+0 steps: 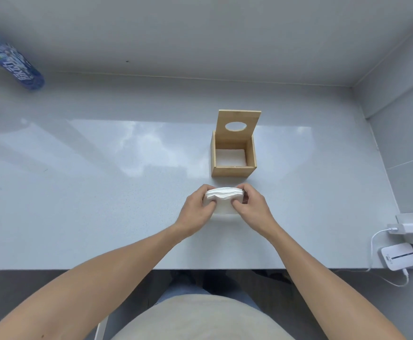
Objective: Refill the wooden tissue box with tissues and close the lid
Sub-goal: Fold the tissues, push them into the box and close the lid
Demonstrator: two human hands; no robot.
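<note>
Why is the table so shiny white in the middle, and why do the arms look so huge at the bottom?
Head view: bright light reflects off the glossy table as pale glare left of the box; the wide-angle lens stretches the arms and bends the wall edges; the bottle at the corner looks smeared; the tissues between the left hand and right hand stay sharp.

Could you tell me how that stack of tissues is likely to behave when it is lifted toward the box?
The tissue stack is probably floppy: its top sheets already ripple between the left hand and right hand. It looks light, so loose sheets may slide apart unless squeezed from both sides. It should compress easily into the open wooden box.
</note>
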